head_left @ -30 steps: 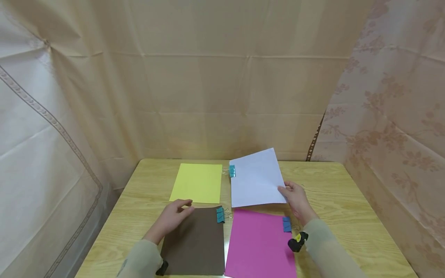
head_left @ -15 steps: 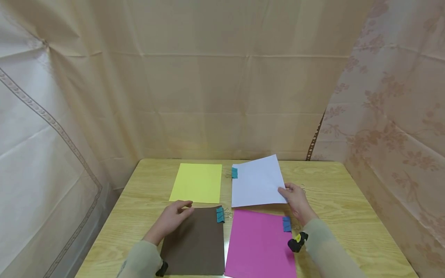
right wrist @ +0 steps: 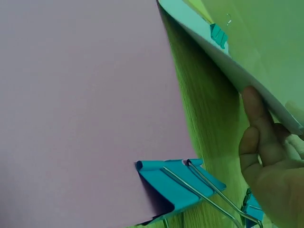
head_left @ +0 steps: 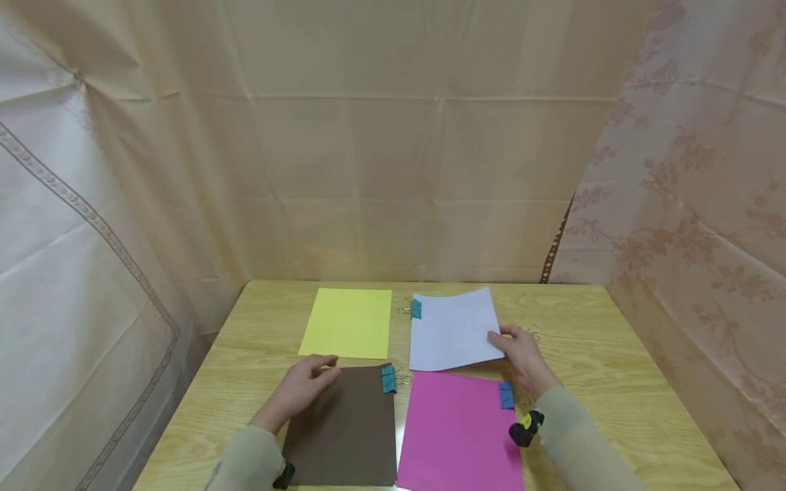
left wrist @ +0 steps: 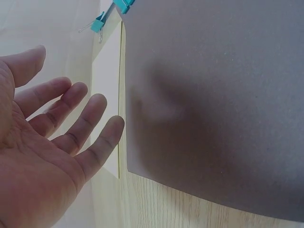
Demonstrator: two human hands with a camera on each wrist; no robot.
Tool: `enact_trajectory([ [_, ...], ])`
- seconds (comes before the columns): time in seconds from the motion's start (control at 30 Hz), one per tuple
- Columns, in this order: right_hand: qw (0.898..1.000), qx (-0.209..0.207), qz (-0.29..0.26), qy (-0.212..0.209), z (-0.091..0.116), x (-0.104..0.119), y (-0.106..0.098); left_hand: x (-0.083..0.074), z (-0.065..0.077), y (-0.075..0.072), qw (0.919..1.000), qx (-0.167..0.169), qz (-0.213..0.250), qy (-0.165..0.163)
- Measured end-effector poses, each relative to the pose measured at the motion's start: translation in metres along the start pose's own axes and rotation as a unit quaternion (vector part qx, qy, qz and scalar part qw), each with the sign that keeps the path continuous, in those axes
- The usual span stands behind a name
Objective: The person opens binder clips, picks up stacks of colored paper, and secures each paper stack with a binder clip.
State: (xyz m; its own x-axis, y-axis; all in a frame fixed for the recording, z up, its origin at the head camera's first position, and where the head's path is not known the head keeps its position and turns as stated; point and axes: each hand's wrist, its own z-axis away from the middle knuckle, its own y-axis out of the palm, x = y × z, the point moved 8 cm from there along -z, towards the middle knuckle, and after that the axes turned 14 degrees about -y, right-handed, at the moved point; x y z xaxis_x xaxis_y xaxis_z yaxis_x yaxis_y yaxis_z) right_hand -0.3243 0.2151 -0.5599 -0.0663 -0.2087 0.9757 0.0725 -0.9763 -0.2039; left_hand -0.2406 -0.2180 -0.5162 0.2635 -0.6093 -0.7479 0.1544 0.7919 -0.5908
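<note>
My right hand (head_left: 522, 354) pinches the right edge of a white sheet of paper (head_left: 454, 331), thumb on top and fingers beneath. In the right wrist view that paper (right wrist: 237, 71) is raised off the table along the gripped side. A teal binder clip (head_left: 416, 309) is clamped on its left edge. My left hand (head_left: 299, 387) is over the far left corner of a dark brown sheet (head_left: 350, 436), fingers loosely bent with nothing in them. Its palm and spread fingers show in the left wrist view, apart from the brown sheet (left wrist: 228, 95).
A yellow sheet (head_left: 346, 324) lies back left. The brown sheet bears a teal binder clip (head_left: 389, 379). Front right is a magenta sheet (head_left: 460, 429) with a blue binder clip (head_left: 506, 395). Another blue clip (right wrist: 253, 209) is partly hidden by my right hand. Curtains surround the wooden table (head_left: 614, 382).
The white sheet has come down toward the table, its far edge sinking, and its teal clip has shifted slightly right and nearer. My left hand has stayed almost still.
</note>
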Motion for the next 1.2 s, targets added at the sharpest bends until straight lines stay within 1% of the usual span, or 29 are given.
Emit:
enact_trajectory([
  [0.17, 1.000, 0.003, 0.020, 0.007, 0.000, 0.000, -0.003, 0.002, -0.002, -0.001, 1.0000, -0.003, -0.004, 0.000],
  [0.37, 1.000, 0.001, 0.025, 0.010, 0.000, 0.000, -0.007, 0.004, -0.001, -0.002, 0.9999, 0.001, -0.005, -0.011],
  [0.57, 0.999, 0.011, 0.035, 0.017, 0.001, -0.001, -0.008, 0.002, -0.001, -0.004, 1.0000, -0.002, -0.005, -0.006],
  [0.77, 0.998, 0.020, 0.064, 0.011, 0.003, 0.003, -0.010, 0.004, -0.003, -0.005, 0.9999, -0.004, -0.008, -0.007],
  [0.93, 0.997, 0.029, 0.073, 0.004, 0.005, 0.007, -0.012, 0.007, -0.004, -0.006, 0.9999, -0.011, -0.010, -0.006],
  [1.2, 0.998, 0.032, 0.045, -0.011, 0.007, 0.011, -0.014, 0.007, -0.007, -0.015, 0.9990, -0.030, -0.030, 0.010],
])
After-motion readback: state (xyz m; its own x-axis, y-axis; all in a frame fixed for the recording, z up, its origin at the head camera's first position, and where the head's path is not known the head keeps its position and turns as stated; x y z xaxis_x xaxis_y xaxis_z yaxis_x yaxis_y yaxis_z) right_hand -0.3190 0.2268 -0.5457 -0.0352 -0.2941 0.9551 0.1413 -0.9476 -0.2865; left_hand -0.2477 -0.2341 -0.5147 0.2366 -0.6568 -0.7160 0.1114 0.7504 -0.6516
